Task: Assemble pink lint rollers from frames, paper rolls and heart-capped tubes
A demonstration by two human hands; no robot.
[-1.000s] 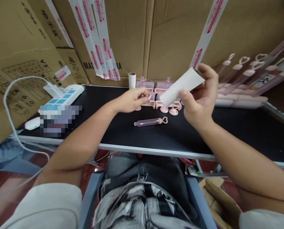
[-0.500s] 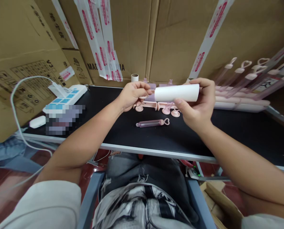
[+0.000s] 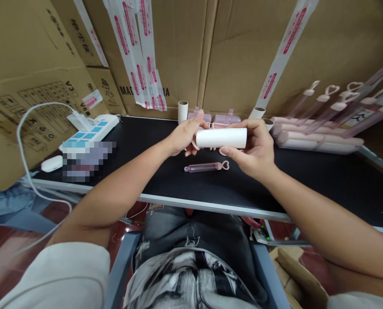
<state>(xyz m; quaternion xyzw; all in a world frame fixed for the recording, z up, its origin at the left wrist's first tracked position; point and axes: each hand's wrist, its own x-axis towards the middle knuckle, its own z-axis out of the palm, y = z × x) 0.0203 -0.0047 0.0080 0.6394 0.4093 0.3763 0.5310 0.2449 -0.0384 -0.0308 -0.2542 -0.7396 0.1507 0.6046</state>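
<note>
Between my hands, above the black table (image 3: pixel 165 180), lies a white paper roll (image 3: pixel 221 138), held nearly level. My right hand (image 3: pixel 258 146) is closed round its right end, thumb on the front underside. At the left end, my left hand (image 3: pixel 186 133) is closed on a pale pink plastic piece (image 3: pixel 194 140), which meets the roll's end. How far the piece goes into the roll is hidden. Nearer me on the table rests a clear pink tube with a heart-shaped loop (image 3: pixel 207 167). Behind the roll, other pink parts are mostly covered.
Toward the back stand white cardboard-cored rolls (image 3: pixel 182 112) and lilac plastic covers (image 3: pixel 227 119). Several pink handles with loops (image 3: pixel 328 96) rise at the right above stacked pink cases (image 3: pixel 320 139). A power strip (image 3: pixel 91 133) with a white cable is at the left. Cardboard (image 3: pixel 236 60) walls the back.
Both hands have moved left and slightly down with the white roll. My left hand has come up against the roll's left end, closing the gap where a thin piece showed.
</note>
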